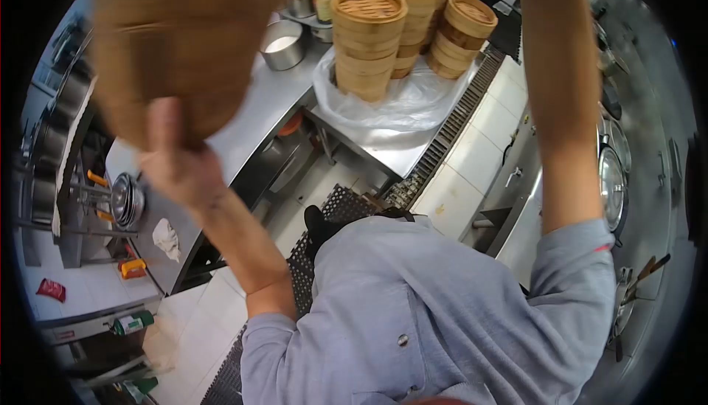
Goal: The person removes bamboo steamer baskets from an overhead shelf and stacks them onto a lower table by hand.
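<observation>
Raised at the upper left, close to the camera, is a large brown bamboo steamer (195, 43), blurred and cut off by the top edge. My left hand (181, 169) grips its lower end, thumb pressed against the near side and the other fingers mostly hidden behind it. My right forearm (566, 102) reaches up past the top edge, so that hand is out of sight. Beyond my arms, tall stacks of bamboo steamers, including a front stack (366, 43) and a right stack (462, 36), stand on a clear plastic sheet (398, 113) over a metal table.
A metal pot (283, 45) with white contents and several bottles stand on the steel counter (247, 121). Stacked metal bowls (127, 200) and a crumpled white cloth (167, 239) are at left. A floor grate (472, 95) runs beside the table. Cookware with lids (611, 184) lines the right side.
</observation>
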Demonstrator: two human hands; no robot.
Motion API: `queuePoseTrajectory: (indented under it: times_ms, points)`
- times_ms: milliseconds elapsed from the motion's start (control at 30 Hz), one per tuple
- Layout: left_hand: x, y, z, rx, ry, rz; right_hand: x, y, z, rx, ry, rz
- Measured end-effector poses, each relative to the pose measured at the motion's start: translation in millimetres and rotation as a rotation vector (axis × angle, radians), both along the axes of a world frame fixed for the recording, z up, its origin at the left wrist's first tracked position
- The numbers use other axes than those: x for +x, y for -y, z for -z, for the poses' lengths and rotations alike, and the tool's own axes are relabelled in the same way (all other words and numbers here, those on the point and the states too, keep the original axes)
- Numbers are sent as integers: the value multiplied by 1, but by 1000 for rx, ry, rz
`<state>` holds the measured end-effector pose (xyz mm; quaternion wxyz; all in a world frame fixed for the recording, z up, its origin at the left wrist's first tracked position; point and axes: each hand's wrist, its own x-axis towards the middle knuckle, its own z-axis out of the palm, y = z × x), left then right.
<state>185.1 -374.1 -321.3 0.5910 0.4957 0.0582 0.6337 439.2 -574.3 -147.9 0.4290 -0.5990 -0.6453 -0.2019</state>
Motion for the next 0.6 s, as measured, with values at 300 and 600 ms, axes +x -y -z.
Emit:
queuePoseTrajectory:
  times_ms: [300,600]
  points:
    - [162,114,132,-255,-302,856,32,176,179,50,-703,494]
    - [352,142,313,-793,-306,1272,119,176,291,-129,-315,1046]
